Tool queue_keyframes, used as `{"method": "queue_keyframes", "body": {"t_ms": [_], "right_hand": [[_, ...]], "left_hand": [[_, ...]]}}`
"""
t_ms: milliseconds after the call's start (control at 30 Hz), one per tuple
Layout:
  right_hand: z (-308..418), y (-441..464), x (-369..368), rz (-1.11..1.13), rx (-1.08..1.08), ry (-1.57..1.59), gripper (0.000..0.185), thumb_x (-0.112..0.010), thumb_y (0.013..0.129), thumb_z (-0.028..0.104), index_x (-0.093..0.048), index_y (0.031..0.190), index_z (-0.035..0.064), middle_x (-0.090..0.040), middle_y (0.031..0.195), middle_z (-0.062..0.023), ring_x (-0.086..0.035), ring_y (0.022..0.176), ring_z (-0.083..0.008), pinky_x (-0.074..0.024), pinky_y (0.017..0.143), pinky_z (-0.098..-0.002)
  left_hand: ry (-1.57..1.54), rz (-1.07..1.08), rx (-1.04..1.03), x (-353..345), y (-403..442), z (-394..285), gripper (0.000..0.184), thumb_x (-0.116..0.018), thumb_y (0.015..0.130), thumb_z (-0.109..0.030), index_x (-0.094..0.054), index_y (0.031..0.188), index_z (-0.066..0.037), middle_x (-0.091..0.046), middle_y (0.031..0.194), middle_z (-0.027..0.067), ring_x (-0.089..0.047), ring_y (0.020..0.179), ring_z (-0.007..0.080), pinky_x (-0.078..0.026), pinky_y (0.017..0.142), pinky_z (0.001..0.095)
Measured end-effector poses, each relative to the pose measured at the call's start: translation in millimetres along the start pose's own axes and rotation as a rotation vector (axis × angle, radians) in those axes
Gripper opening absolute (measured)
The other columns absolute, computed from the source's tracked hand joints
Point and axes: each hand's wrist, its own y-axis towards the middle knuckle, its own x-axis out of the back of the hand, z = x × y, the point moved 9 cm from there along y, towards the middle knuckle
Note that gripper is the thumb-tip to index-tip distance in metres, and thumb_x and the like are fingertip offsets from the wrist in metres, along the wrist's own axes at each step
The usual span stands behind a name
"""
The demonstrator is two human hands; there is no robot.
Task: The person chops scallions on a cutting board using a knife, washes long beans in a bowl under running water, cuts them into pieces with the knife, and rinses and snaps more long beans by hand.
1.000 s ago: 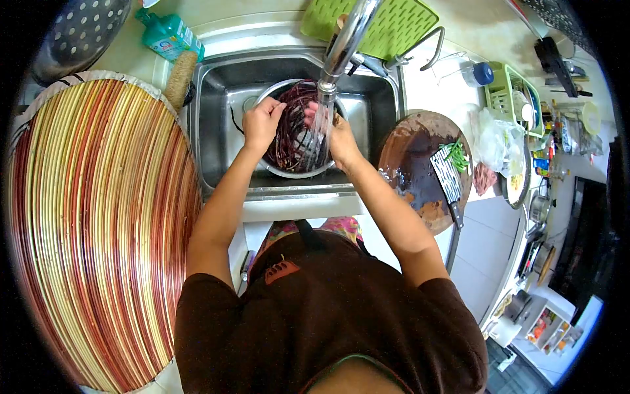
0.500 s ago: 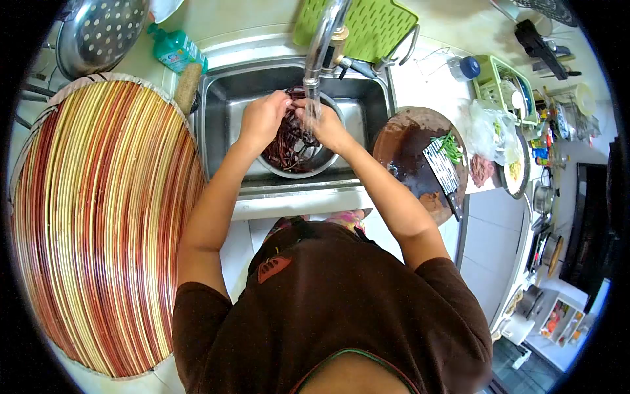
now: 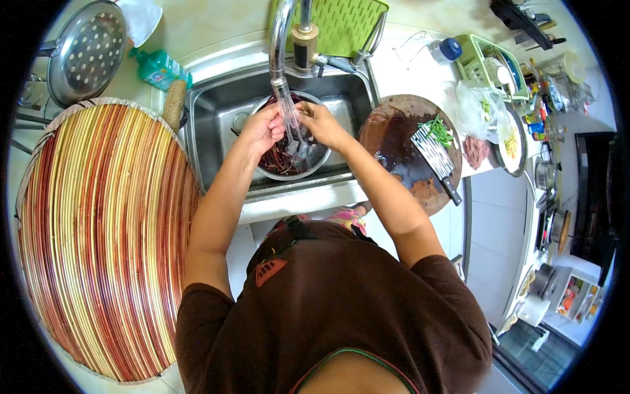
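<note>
Water runs from the metal faucet (image 3: 278, 59) into a round metal bowl (image 3: 323, 157) in the sink. Long dark purple strands (image 3: 279, 157), wet and tangled, fill the bowl. Over its left side, my left hand (image 3: 264, 128) is closed, fingers curled together; what it grips is too small to make out. My right hand (image 3: 321, 123) is over the upper right of the bowl, its fingers pinched near dark strands beside the stream. The two hands are close together, with the falling water between them.
Right of the sink (image 3: 216, 172) lies a round cutting board (image 3: 387, 131) with a cleaver (image 3: 434, 157) and chopped greens (image 3: 438, 130). A large striped round cover (image 3: 105, 243) stands at left. Behind are a green bottle (image 3: 159, 69), a green mat (image 3: 338, 26) and a rack (image 3: 485, 62).
The view has shifted, so the sink and board appear further left. My hands moved from beside each other near the strands to either side of the water stream.
</note>
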Motion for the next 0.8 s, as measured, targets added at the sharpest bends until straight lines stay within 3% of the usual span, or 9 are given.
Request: {"method": "queue_keyframes", "body": {"t_ms": [133,233,333,367,433,500,667,733,800], "right_hand": [[-27,-4,-4,-0.025,-0.148,0.097,0.018,-0.056,0.094,0.016,-0.058,0.101,-0.0011,-0.058,0.077,-0.0027,-0.053,0.070,-0.0094,-0.0445,0.068,-0.0267],[-29,-11,-6,-0.038,-0.177,0.354,0.015,-0.057,0.094,0.019,-0.055,0.094,0.0038,-0.054,0.076,0.0006,-0.049,0.067,-0.0088,-0.0413,0.066,-0.0232],[-25,-7,-9,-0.041,-0.179,0.405,0.015,-0.060,0.092,0.020,-0.054,0.091,0.0058,-0.051,0.072,0.0027,-0.046,0.065,-0.0072,-0.0384,0.062,-0.0216],[-23,-7,-12,-0.049,-0.202,0.433,0.015,-0.060,0.092,0.020,-0.056,0.091,0.0056,-0.050,0.071,0.0028,-0.046,0.064,-0.0074,-0.0381,0.061,-0.0216],[-18,-7,-14,-0.056,-0.245,0.482,0.015,-0.060,0.092,0.020,-0.058,0.091,0.0052,-0.048,0.068,0.0029,-0.045,0.062,-0.0079,-0.0380,0.060,-0.0220],[-16,-6,-17,-0.052,-0.287,0.525,0.015,-0.059,0.093,0.020,-0.061,0.093,0.0046,-0.047,0.066,0.0029,-0.044,0.061,-0.0086,-0.0384,0.060,-0.0229],[-6,1,-19,-0.122,-0.253,0.763,0.023,-0.052,0.097,0.021,-0.062,0.099,-0.0005,-0.045,0.065,0.0019,-0.045,0.060,-0.0116,-0.0434,0.064,-0.0269],[23,5,-11,-0.129,-0.206,0.824,0.025,-0.051,0.098,0.020,-0.061,0.101,-0.0023,-0.046,0.065,0.0013,-0.046,0.061,-0.0121,-0.0446,0.065,-0.0270],[40,11,-1,-0.113,-0.154,0.748,0.029,-0.051,0.098,0.023,-0.061,0.107,-0.0037,-0.051,0.068,-0.0004,-0.051,0.065,-0.0130,-0.0475,0.069,-0.0281]], "left_hand": [[-0.437,-0.012,-0.149,44,30,-17,0.021,-0.056,0.095,-0.024,-0.053,0.081,-0.009,-0.039,0.054,-0.0055,-0.037,0.044,0.0071,-0.029,0.040,0.0216],[0.033,-0.037,-0.414,86,33,-48,0.012,-0.060,0.092,-0.018,-0.058,0.092,-0.006,-0.051,0.067,0.0015,-0.051,0.062,0.0122,-0.040,0.056,0.0256],[0.485,-0.441,-0.197,152,27,-10,0.026,-0.063,0.087,-0.012,-0.059,0.111,-0.004,-0.060,0.082,0.0062,-0.058,0.071,0.0174,-0.047,0.066,0.0289],[0.826,-0.464,-0.249,178,32,5,0.051,-0.069,0.078,-0.010,-0.053,0.126,-0.004,-0.064,0.102,0.0125,-0.062,0.086,0.0259,-0.049,0.079,0.0343],[1.335,-0.397,-0.111,255,60,61,0.067,-0.074,0.071,-0.009,-0.048,0.132,-0.004,-0.063,0.111,0.0165,-0.060,0.100,0.0317,-0.046,0.091,0.0368],[1.289,-0.318,0.263,266,38,109,0.072,-0.076,0.067,-0.011,-0.047,0.133,-0.007,-0.061,0.118,0.0188,-0.058,0.109,0.0317,-0.044,0.095,0.0372],[1.430,-0.392,-0.008,285,38,130,0.038,-0.068,0.076,-0.011,-0.062,0.113,-0.007,-0.064,0.113,0.0151,-0.058,0.108,0.0330,-0.045,0.093,0.0392],[1.558,-0.415,-0.033,253,35,103,0.029,-0.061,0.079,-0.007,-0.064,0.108,-0.008,-0.065,0.107,0.0131,-0.059,0.104,0.0325,-0.043,0.096,0.0389],[1.839,-0.418,-0.337,162,4,43,0.024,-0.057,0.079,-0.005,-0.065,0.101,-0.009,-0.064,0.103,0.0120,-0.058,0.100,0.0305,-0.039,0.100,0.0395]]}}
